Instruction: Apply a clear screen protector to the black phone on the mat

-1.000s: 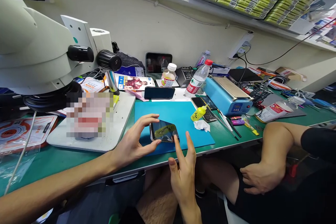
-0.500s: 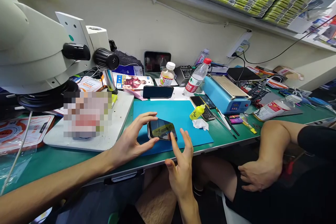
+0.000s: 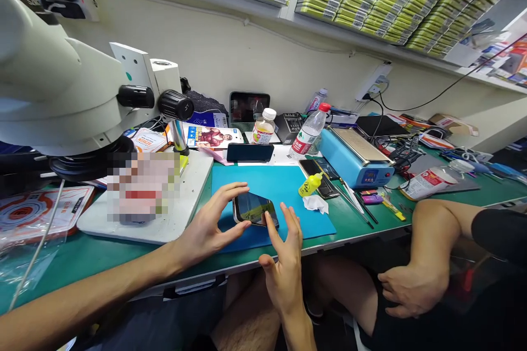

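Observation:
A dark smartphone (image 3: 255,209) lies screen up on a blue work mat (image 3: 284,186) on the green bench. My left hand (image 3: 209,225) pinches the phone's left end between thumb and fingers, steadying it. My right hand (image 3: 284,263) hovers at the phone's near right corner with its fingers stretched out and spread; the fingertips touch or nearly touch the screen edge, and it holds nothing.
A large white microscope (image 3: 61,104) on a white base (image 3: 185,197) stands left. Behind the mat are a second phone (image 3: 250,152), bottles (image 3: 305,131), a yellow dropper bottle (image 3: 308,184), a tissue (image 3: 315,203) and a blue heating plate (image 3: 354,156). Another person's arm and hand (image 3: 411,285) rest at right.
My right hand has drawn slightly nearer the phone's corner. The left hand keeps the same grip. The view has shifted a little.

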Tool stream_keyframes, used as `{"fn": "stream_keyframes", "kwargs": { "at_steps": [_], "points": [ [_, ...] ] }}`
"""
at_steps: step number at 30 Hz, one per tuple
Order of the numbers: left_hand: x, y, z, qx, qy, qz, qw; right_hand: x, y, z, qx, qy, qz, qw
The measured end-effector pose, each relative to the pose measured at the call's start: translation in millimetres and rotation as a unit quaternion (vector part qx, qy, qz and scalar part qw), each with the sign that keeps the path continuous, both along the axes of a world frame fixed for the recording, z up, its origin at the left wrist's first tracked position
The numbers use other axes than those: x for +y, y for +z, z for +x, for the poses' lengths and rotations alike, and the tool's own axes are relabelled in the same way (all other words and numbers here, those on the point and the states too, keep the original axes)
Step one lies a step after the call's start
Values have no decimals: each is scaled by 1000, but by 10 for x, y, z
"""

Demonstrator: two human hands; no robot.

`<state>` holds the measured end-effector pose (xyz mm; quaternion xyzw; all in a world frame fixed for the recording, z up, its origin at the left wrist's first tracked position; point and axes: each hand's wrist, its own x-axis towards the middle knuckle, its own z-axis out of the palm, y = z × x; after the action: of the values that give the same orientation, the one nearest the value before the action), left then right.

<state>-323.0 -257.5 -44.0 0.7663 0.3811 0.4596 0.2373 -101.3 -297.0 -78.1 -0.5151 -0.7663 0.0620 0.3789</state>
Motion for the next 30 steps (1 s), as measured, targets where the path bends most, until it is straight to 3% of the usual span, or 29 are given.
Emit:
{"fn": "stream_keyframes", "kwargs": {
  "at_steps": [12, 18, 30],
  "points": [
    [10, -17, -7, 1, 14, 13, 1000, 104, 143, -5, -39, 25, -30, 998],
    [0, -24, 0, 0, 14, -17, 1000, 147, 182, -37, -71, 12, -66, 995],
    [61, -185, -9, 29, 33, -61, 997, 444, 241, 85, -157, 36, -123, 979]
  ]
}}
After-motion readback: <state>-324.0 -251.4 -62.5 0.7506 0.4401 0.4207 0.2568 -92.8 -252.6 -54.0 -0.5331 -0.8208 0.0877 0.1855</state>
